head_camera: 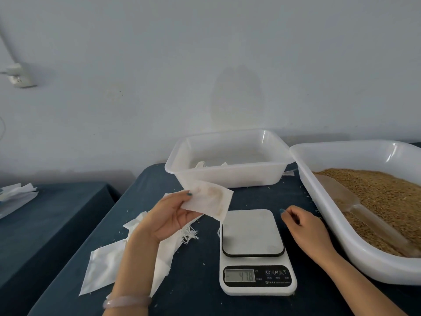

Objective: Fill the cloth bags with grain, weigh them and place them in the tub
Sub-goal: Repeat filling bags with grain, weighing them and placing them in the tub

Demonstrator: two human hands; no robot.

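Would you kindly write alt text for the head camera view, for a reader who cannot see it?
A person's left hand holds a flat white cloth bag over a blue table, the right hand loosely curled beside an empty digital scale. A white tub of grain with a scoop sits at right, a second tub behind the scale, spare bags at left.

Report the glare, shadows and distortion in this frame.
Head view: soft, even light; glare streaks on the far white plastic tub and the white plastic grain tub; a faint shadow patch on the pale wall; wide-angle bowing along the dark blue table edges; the white cloth bag in the left hand shows no smear.
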